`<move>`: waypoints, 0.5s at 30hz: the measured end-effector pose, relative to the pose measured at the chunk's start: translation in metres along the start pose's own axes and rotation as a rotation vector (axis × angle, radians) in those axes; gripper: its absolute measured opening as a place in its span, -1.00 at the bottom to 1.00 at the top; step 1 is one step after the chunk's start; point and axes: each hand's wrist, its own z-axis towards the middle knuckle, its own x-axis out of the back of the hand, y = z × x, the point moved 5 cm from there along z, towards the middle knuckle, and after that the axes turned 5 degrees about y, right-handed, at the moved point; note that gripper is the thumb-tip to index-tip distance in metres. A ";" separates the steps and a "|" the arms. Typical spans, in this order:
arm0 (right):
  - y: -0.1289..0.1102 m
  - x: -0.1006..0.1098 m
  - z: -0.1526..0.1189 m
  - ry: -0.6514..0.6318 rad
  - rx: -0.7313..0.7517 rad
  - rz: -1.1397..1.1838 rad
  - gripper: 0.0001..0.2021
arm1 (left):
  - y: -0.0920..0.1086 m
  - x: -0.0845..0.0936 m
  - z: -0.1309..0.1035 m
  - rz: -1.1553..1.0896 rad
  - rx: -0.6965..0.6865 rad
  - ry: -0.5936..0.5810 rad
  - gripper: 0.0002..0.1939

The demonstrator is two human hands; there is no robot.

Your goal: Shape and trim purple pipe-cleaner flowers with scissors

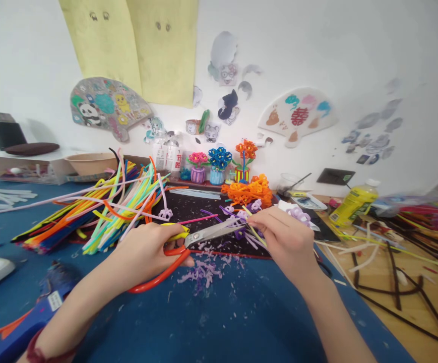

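Scissors with red-orange handles (162, 275) are in my left hand (148, 252), whose fingers wrap round the grips. Their metal blades point right, toward my right hand (285, 237). The fingertips of my right hand are pinched near the blade tips, beside a thin pale-yellow stem (255, 233); exactly what they grip is too small to make out. Purple and lilac pipe-cleaner pieces (241, 234) lie under and around the blades on a black mat (219, 248). Lilac fuzz trimmings (202, 272) are scattered on the blue table just below the mat.
A heap of colourful pipe cleaners (116, 201) lies left of the mat. Small pots of pink, blue and orange flowers (221, 161) stand behind it. A blue glue gun (33, 322) is at lower left, a yellow bottle (355, 204) at right, near black stems (396, 282).
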 end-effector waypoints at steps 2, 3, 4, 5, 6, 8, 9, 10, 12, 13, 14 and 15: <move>0.000 0.000 0.000 0.005 0.002 -0.003 -0.71 | 0.000 0.000 0.000 -0.003 -0.003 0.008 -0.83; 0.000 0.000 0.000 0.007 0.004 -0.004 -0.71 | 0.000 0.001 0.000 -0.003 -0.005 0.015 -0.84; -0.001 0.001 0.000 0.010 0.005 -0.003 -0.71 | 0.000 0.001 0.000 -0.002 -0.009 0.022 -0.85; -0.001 0.001 0.001 0.010 0.004 -0.001 -0.71 | 0.000 0.001 0.000 0.000 -0.012 0.029 -0.87; -0.001 0.001 0.001 0.010 0.003 0.001 -0.71 | 0.000 0.001 0.000 0.000 -0.016 0.036 -0.87; -0.002 0.001 0.001 0.008 -0.001 0.004 -0.70 | 0.000 0.001 0.000 -0.009 -0.024 0.043 -0.87; -0.001 0.001 0.001 0.009 -0.002 0.006 -0.70 | 0.000 0.001 0.000 -0.016 -0.027 0.046 -0.86; -0.001 0.001 0.001 0.009 -0.001 0.006 -0.70 | 0.000 0.001 0.000 -0.022 -0.030 0.048 -0.86; -0.001 0.001 0.001 0.012 0.004 0.007 -0.70 | 0.000 0.001 0.000 -0.028 -0.032 0.049 -0.86; -0.001 0.001 0.001 0.011 0.006 0.008 -0.70 | 0.000 0.001 0.000 -0.027 -0.028 0.049 -0.87; -0.001 0.001 0.001 0.010 0.009 0.008 -0.70 | 0.000 0.001 0.000 -0.027 -0.023 0.046 -0.87; -0.001 0.001 0.001 0.010 0.012 0.007 -0.71 | 0.000 0.001 0.001 -0.028 -0.018 0.039 -0.87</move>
